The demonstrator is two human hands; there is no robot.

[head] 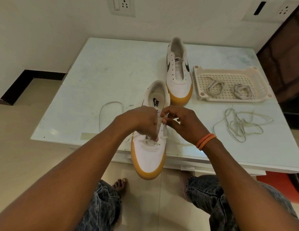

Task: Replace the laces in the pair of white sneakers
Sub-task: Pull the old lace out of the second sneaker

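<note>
- A white lace lies in a loose loop on the table, left of the hands and apart from them.
- The left hand has its fingers curled down onto the near sneaker, fingertips pinching the lace at the lowest eyelets, where one lace bar crosses.
- The near sneaker sits under both hands, its gum-coloured toe hanging over the table's front edge.
- The right hand, just right of the left, pinches a short bit of lace between thumb and forefinger above the eyelet row; orange bands circle its wrist.
- The second sneaker stands beyond the hands, unlaced.
- A tangled old lace lies right of the right hand.
- A plastic tray, beyond that tangle, holds two coiled laces.
</note>
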